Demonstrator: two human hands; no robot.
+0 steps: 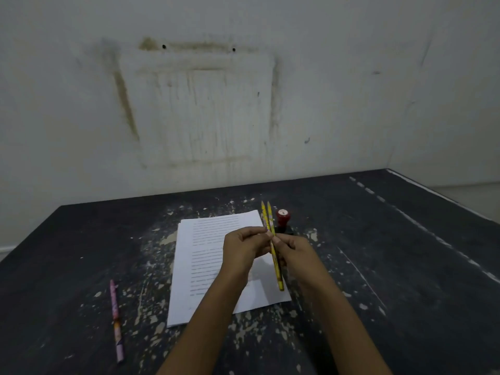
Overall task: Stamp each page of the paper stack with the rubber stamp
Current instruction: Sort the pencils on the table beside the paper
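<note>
Stained white wall rises behind a dark, paint-chipped table. At its middle lies the paper stack, its printed lines too blurred to read. Above the stack, the left hand and right hand both pinch two yellow pencils with curled fingers. A pink pencil lies left of the stack. The red-handled rubber stamp stands upright just beyond its far right corner.

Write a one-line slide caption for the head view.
Over the paper stack, the left hand and right hand hold two yellow pencils; rubber stamp stands untouched beside it, pink pencil lies left.
</note>
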